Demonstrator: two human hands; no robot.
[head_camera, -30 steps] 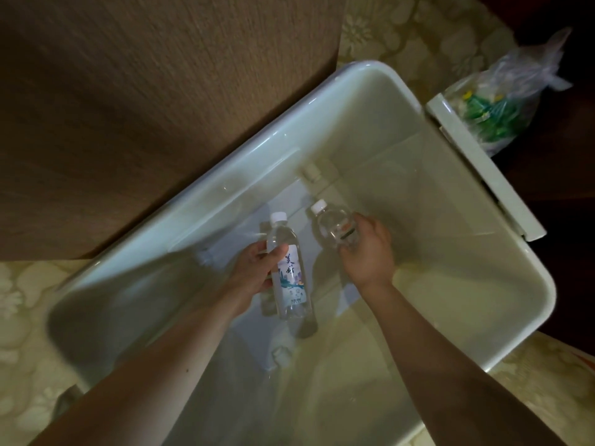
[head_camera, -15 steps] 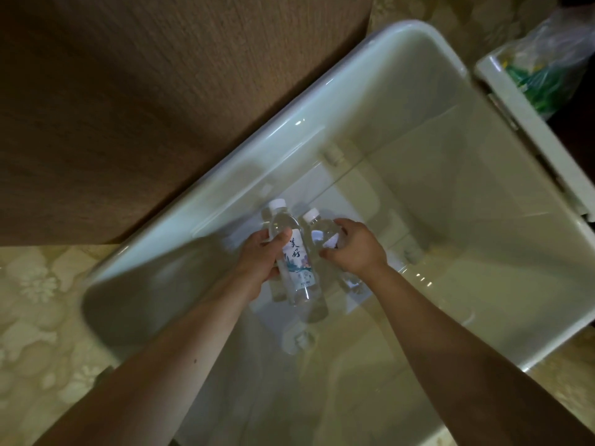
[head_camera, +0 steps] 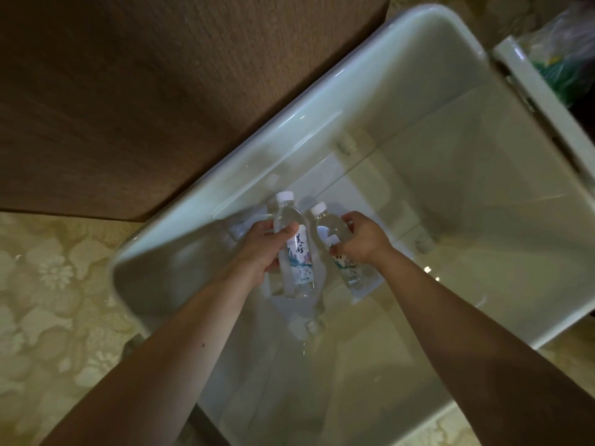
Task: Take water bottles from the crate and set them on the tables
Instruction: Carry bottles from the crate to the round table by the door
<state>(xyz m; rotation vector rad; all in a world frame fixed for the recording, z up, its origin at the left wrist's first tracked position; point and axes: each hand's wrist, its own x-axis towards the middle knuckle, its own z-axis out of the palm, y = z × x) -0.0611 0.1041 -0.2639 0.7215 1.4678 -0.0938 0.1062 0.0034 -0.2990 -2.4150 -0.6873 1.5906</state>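
A large pale translucent crate (head_camera: 370,53) fills most of the view. Inside it, my left hand (head_camera: 262,249) grips a clear water bottle (head_camera: 297,262) with a white cap and a printed label, held upright-ish above the crate floor. Beside it, my right hand (head_camera: 362,238) grips a second water bottle (head_camera: 331,226) of the same kind, tilted, cap toward the upper left. The two bottles are close together, almost touching. No other bottles show clearly in the crate.
A brown woven-textured surface (head_camera: 128,91) lies against the crate's upper left side. Floral cream carpet (head_camera: 48,284) lies at left. The crate's lid (head_camera: 541,101) leans at right, with a clear plastic bag (head_camera: 560,56) of green items behind it.
Both hands have lifted their bottles and drawn them closer together and toward me. The view has shifted, so the crate sits further right and up.
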